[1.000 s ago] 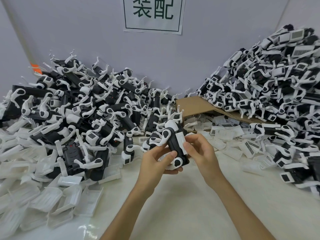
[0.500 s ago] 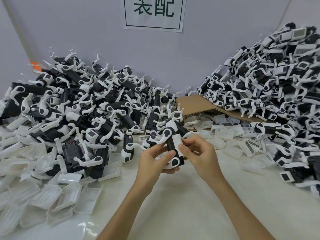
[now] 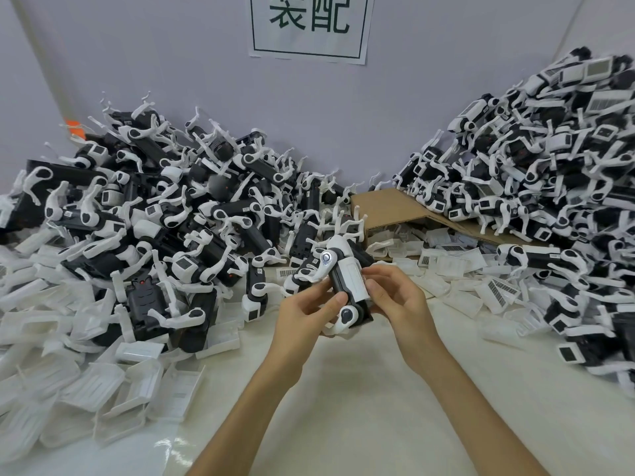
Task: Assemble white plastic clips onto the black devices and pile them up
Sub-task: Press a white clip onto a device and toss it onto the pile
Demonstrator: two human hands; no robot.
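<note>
We have turned the black device a little more upright above the tabletop. Our left hand grips its lower end and our right hand pinches the white clip, which looks nearly seated, so piling comes next.

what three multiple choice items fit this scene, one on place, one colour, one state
1. Where is the brown cardboard sheet? A between the left heap and the right heap B atop the left heap C in the hands
2. What colour are the characters on the white paper sign? A red B dark green C yellow
3. The black plastic device nearest the camera is: A lying untouched B buried in a heap C held by both hands
Answers: A, it shows in the gap between the heaps; B, the strokes read dark green; C, left hand and right hand grip it.
</note>
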